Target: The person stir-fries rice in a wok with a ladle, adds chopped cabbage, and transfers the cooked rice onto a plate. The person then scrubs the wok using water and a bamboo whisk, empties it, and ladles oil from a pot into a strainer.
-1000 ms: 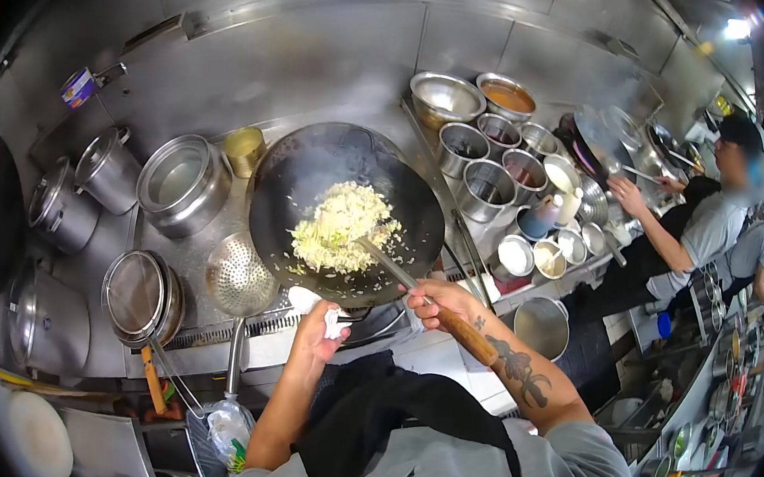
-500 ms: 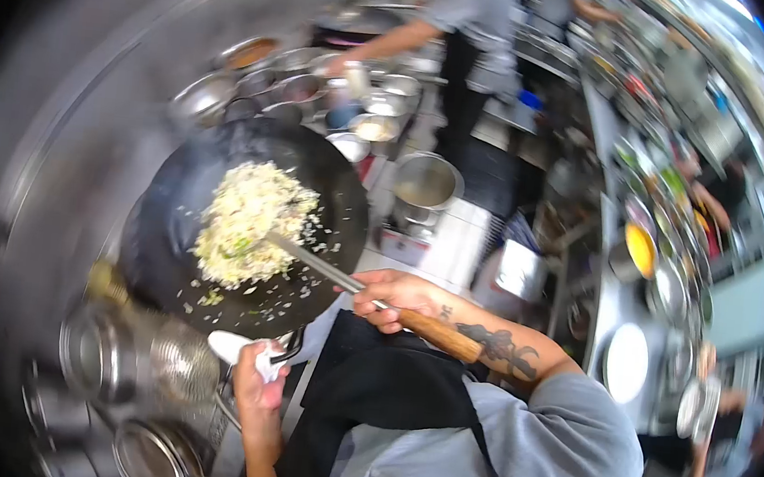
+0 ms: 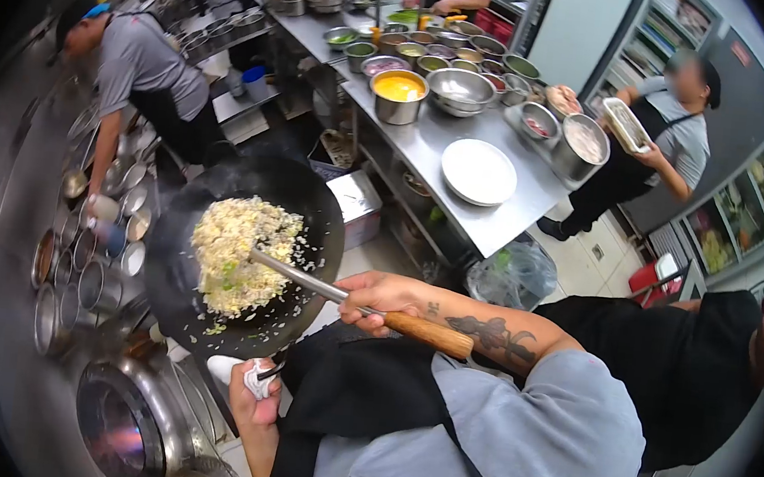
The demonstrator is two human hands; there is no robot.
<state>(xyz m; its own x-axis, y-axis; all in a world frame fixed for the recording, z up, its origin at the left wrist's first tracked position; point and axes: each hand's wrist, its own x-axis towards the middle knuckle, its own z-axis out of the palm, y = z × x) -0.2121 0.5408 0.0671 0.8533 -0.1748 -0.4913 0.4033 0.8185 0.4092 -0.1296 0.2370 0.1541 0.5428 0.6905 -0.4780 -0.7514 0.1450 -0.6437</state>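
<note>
A dark wok (image 3: 318,209) holds a heap of fried rice (image 3: 244,239) with yellow and green bits, and loose grains lie around it. My left hand (image 3: 263,408) is closed around the wok's handle (image 3: 272,372) through a folded white cloth (image 3: 256,381). In my right hand (image 3: 374,298) is a metal wok utensil with a wooden handle (image 3: 428,333). Its shaft slants down into the rice, which hides the head, so I cannot tell whether it is a ladle or a turner. The wok is off the burner, in front of my apron.
A lit burner (image 3: 129,430) stands at lower left. Ahead, a steel table (image 3: 493,231) bears white plates (image 3: 479,171) and several bowls. One person (image 3: 155,60) leans over pots at left; another (image 3: 673,129) carries a tray (image 3: 627,124); a black-clad person (image 3: 637,364) is close at right.
My view has turned right, towards the steel table and plates. Wok, rice and both hands have turned with me, away from the stove. Both grips stay the same.
</note>
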